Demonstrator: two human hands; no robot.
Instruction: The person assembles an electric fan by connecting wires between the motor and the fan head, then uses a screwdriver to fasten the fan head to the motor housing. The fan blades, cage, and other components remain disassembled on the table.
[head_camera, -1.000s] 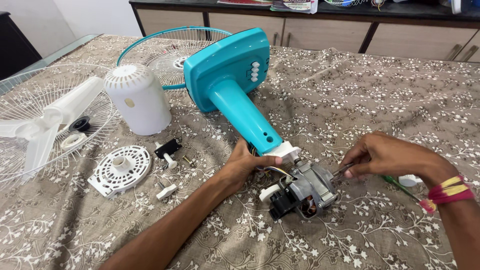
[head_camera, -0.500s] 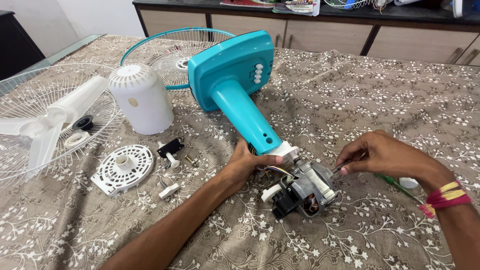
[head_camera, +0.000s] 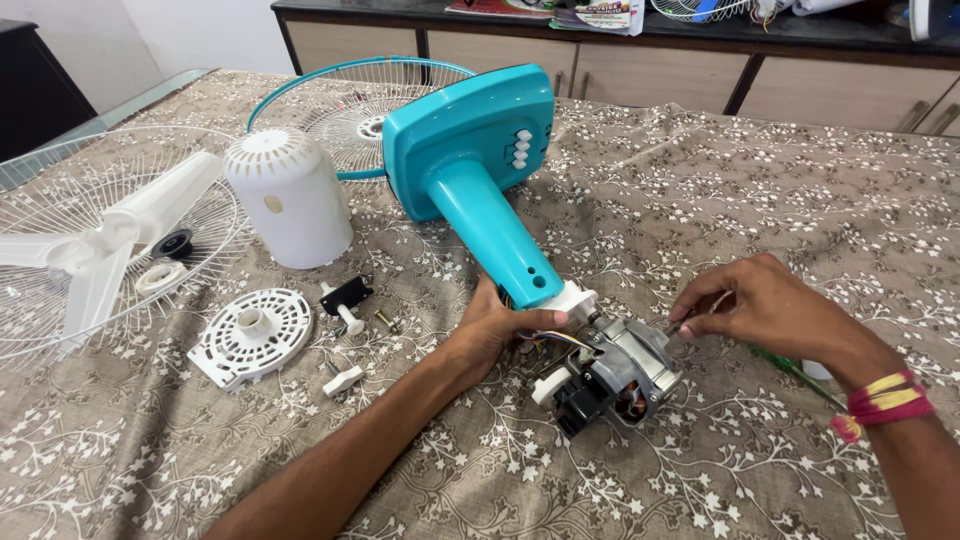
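- Under the teal stand (head_camera: 490, 235), our left hand (head_camera: 495, 330) is clasping its white neck joint (head_camera: 570, 300), hiding the wires partly;
- our right hand (head_camera: 765, 305) is pinching a thin tool (head_camera: 690, 322) against the motor (head_camera: 625, 370); its tip is hard to make out.

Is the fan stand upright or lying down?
Lying down. The teal stand rests tilted on the table, its base tipped up on edge and its neck running down to the motor.

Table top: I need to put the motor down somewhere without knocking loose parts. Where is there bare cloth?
Bare cloth lies right of the teal stand and beyond the right hand, and near the front edge below the motor. Crowded: left of the left hand, round the white cover, vented disc, small fittings and grille.
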